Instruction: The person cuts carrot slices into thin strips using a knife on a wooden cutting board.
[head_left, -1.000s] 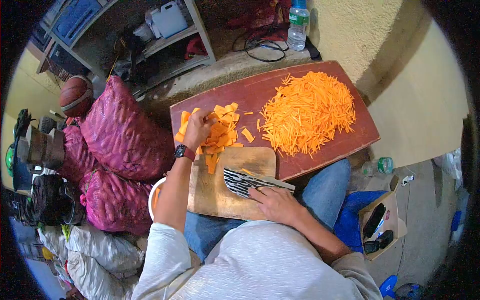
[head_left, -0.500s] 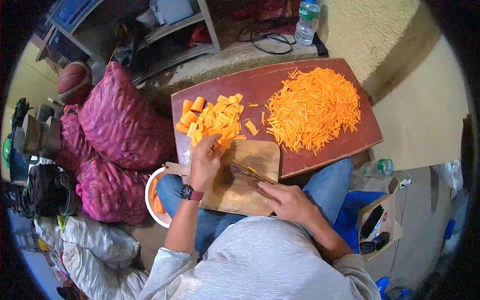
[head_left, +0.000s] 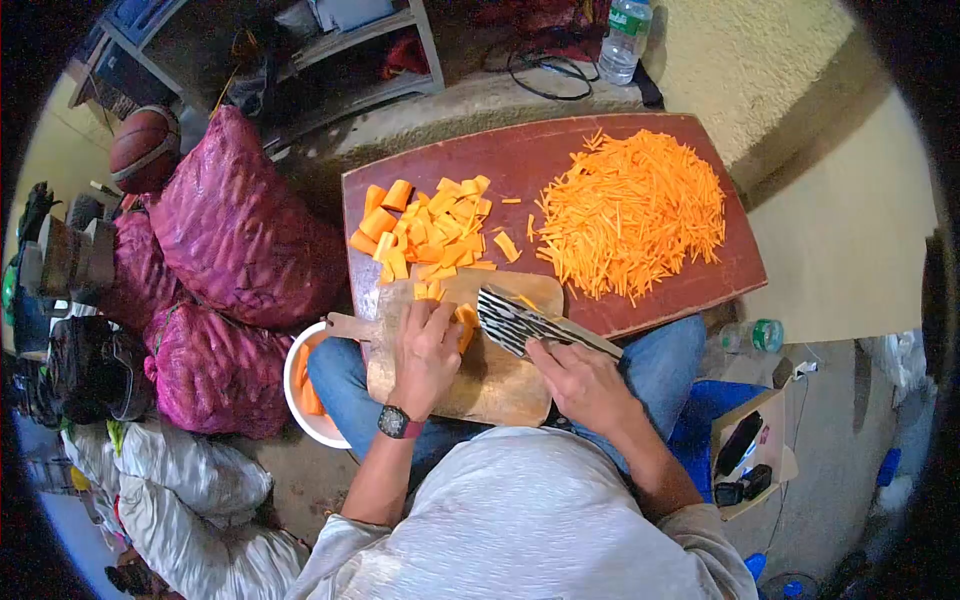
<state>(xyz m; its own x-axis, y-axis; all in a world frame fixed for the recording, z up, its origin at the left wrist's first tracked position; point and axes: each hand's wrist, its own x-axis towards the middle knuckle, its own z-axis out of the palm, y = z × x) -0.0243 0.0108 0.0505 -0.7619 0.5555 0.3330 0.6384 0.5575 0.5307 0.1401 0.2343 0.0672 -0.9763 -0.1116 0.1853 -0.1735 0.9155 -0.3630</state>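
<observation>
Surface: a dark red surface (head_left: 640, 300) tilts away from the person, with a pale wall to its right and a shelf unit beyond it.
Sacks: red mesh sacks (head_left: 240, 240) are piled on the floor to the left, with a basketball (head_left: 145, 150) behind them.
Julienne pile: a broad heap of thin carrot sticks (head_left: 635, 210) covers the right half of the surface.
Chunk pile: flat carrot slabs (head_left: 430, 230) lie on the left half, just above the board; a second ago the left hand was reaching into this pile, and it has since come back with a few pieces.
Cutting board: a wooden cutting board (head_left: 500, 385) rests on the person's lap against the near edge of the surface, its handle pointing left.
Bowl: a white bowl (head_left: 300, 405) with whole carrot pieces sits on the floor left of the knee, partly hidden.
Left hand: the left hand (head_left: 428, 355), with a watch on its wrist, presses palm-down on a small carrot stack (head_left: 466, 322) on the board, fingers clenched over it.
Right hand: the right hand (head_left: 580, 385) grips the handle of a patterned knife (head_left: 515, 318), whose blade now lies flat-angled just right of the stack; half a second ago it was edge-on and lower.
Meaning: fresh slabs look set in place for slicing into sticks.
</observation>
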